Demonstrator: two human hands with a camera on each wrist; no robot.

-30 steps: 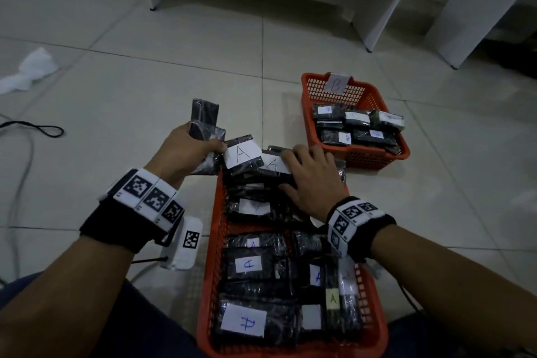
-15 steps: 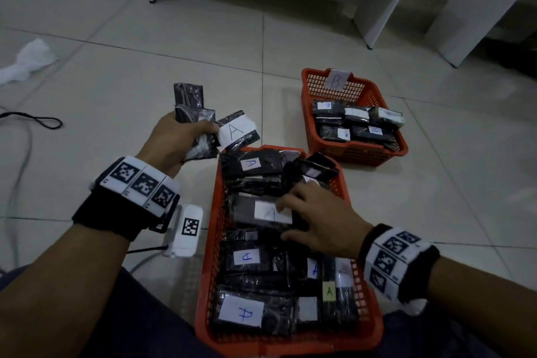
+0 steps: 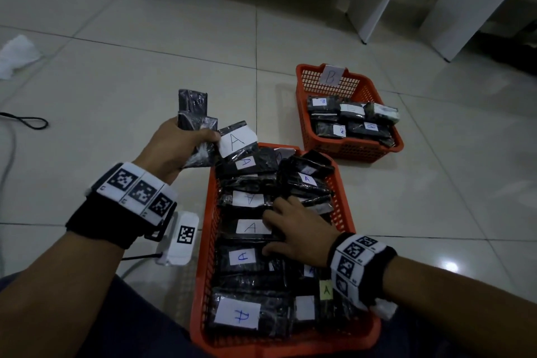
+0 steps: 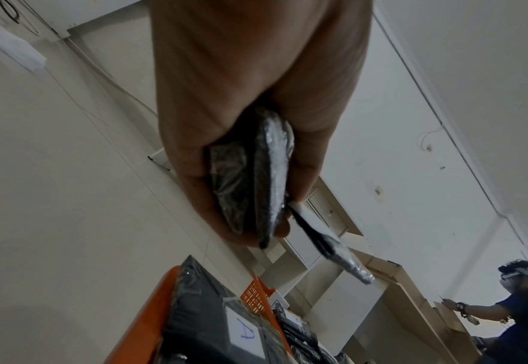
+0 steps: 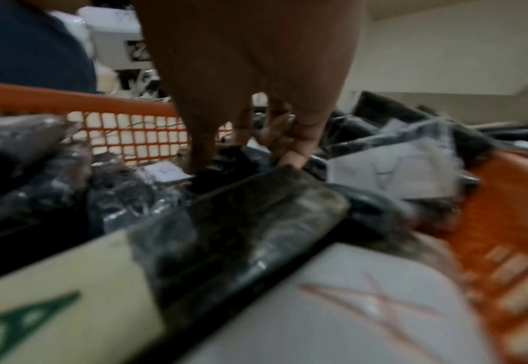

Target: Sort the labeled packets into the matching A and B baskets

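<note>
The near orange basket [image 3: 203,244] is packed with black packets labelled A. My right hand [image 3: 268,232] is down in its middle, thumb and fingers pinching the end of one A packet [image 3: 250,227]; the right wrist view shows the curled fingertips [image 5: 290,155] on the dark wrapping. My left hand [image 3: 203,139] hovers by the basket's far left corner and grips a bundle of packets [image 4: 256,184], one showing an A label [image 3: 236,141]. The basket tagged B [image 3: 331,77] stands farther right with several B packets [image 3: 348,122].
A white marker box [image 3: 180,238] with a cable lies on the tiled floor left of the near basket. White furniture legs [image 3: 369,3] stand at the back. A crumpled paper [image 3: 17,55] and a black cable [image 3: 26,120] lie far left.
My right hand has drawn back from the basket's far end to its middle, onto an A packet. My left hand has lifted its bundle slightly up and away from the basket.
</note>
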